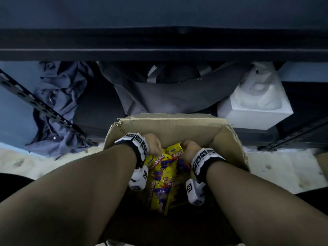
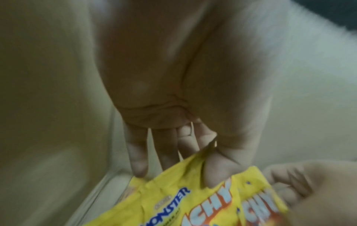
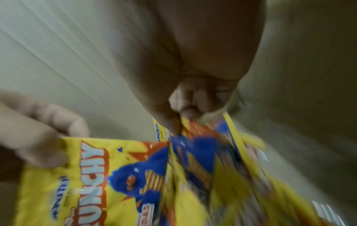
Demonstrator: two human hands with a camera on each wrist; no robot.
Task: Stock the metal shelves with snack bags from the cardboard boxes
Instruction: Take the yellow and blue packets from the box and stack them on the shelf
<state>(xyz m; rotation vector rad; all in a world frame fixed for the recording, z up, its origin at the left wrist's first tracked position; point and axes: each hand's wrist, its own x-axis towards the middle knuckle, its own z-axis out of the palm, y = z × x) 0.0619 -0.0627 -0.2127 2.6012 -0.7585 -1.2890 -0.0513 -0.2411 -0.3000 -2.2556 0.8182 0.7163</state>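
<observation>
An open cardboard box [image 1: 170, 128] stands on the floor in front of me, holding several yellow snack bags [image 1: 165, 176] printed with a blue monster. Both hands reach down into it. My left hand [image 1: 154, 145] pinches the top edge of one yellow bag [image 2: 193, 203], thumb in front and fingers [image 2: 137, 160] behind. My right hand [image 1: 190, 148] pinches the top of a bunch of bags [image 3: 203, 152] between thumb and curled fingers. The two hands are close together, and each shows in the other's wrist view. The box bottom is hidden under the bags.
A dark metal shelf edge [image 1: 159, 52] spans the view above the box. Under it lie a crumpled grey cloth [image 1: 58, 107], a dark bag [image 1: 168, 93] and a white foam block [image 1: 255, 103]. Perforated shelf uprights [image 1: 35, 103] stand at both sides, on a pale floor [image 1: 284, 167].
</observation>
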